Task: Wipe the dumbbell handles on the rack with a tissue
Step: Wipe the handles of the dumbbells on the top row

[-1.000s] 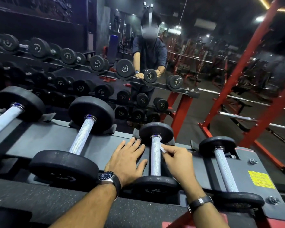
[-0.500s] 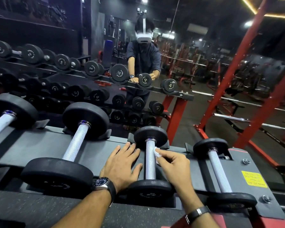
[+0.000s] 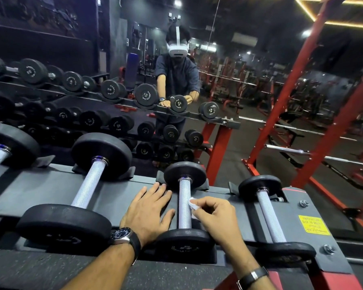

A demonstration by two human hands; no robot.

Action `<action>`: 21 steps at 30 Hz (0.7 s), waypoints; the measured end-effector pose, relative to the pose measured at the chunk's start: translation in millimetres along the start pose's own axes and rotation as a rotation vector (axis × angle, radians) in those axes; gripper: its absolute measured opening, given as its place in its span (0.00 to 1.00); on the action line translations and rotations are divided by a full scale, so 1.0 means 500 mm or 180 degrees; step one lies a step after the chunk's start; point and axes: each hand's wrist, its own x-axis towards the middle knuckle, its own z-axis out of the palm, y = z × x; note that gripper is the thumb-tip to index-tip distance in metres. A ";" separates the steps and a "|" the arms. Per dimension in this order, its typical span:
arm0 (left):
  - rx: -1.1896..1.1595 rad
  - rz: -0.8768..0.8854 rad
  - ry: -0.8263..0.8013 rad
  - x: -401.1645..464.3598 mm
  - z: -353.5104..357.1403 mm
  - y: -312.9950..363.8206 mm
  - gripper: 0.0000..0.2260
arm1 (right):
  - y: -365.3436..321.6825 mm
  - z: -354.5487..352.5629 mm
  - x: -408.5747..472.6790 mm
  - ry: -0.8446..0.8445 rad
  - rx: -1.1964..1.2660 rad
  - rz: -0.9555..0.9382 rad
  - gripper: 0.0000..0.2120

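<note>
right hand [image 3: 215, 219] pinches a small crumpled white tissue [image 3: 192, 206] against the right side of the knurled silver dumbbell handle [image 3: 184, 203] on the grey metal rack [image 3: 117, 197]. left hand [image 3: 150, 210] lies flat with fingers straight on the rack just left of that handle.

four dumbbells lie side by side across the grey top shelf of the rack [image 3: 40, 191], each with black round end plates and a silver knurled handle running front to back. the third dumbbell [image 3: 184, 206] from the left is small; its handle [image 3: 184, 197] is bare on the left side, and a small crumpled white tissue [image 3: 192, 204] touches its right side about halfway along. left of it sits a larger dumbbell [image 3: 80, 191] with a longer handle. at the right end is another small dumbbell [image 3: 270, 216]. the far-left dumbbell [image 3: 2, 151] is cut off by the frame edge.
</note>
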 end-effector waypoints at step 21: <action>-0.0016 0.0003 0.0023 0.001 0.000 0.000 0.26 | -0.023 0.014 0.043 0.0052 -0.0704 0.0024 0.05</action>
